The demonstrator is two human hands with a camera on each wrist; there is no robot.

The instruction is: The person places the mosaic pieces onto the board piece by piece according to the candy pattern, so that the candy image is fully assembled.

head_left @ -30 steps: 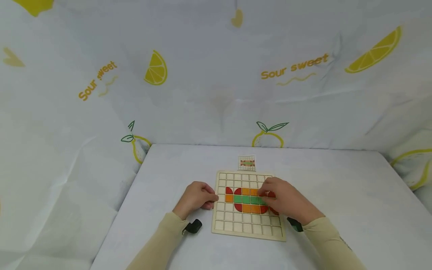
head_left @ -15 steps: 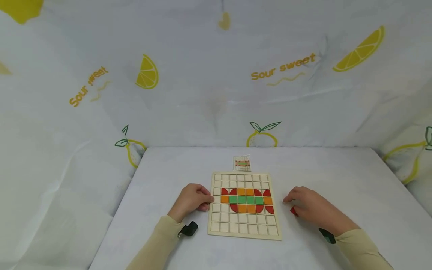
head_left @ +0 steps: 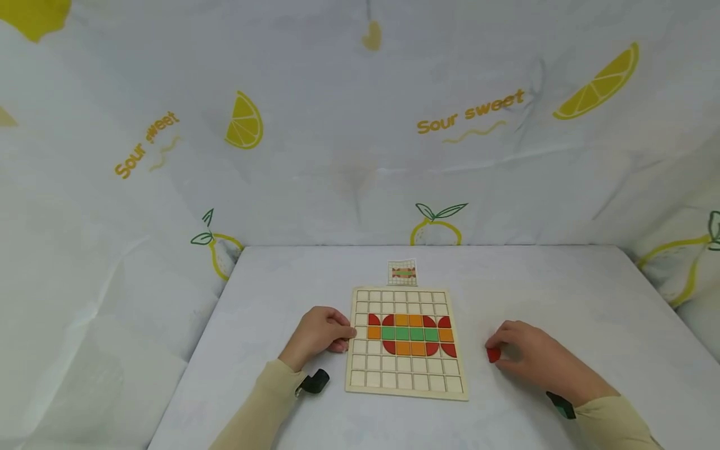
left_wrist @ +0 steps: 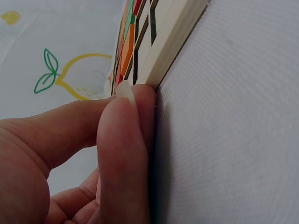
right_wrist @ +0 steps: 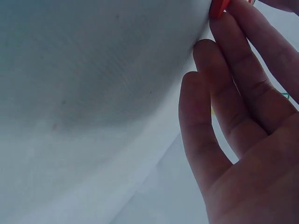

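A pale wooden grid board lies on the table, its middle rows bearing red, orange and green tiles. My left hand grips the board's left edge between thumb and fingers. In the left wrist view, the fingertips meet right at the board's pale side. To the right of the board, my right hand pinches a small red tile close over the table. The right wrist view shows the red tile at the fingertips, with the other fingers extended beside the cloth.
Behind the board stands a small pattern card printed with a similar coloured design on a grid. White cloth covers the table, and a lemon-printed white backdrop rises at its far edge.
My right hand has moved off the board to the table on its right and taken hold of a red tile. The left hand stays at the board's edge. The head view has shifted slightly.
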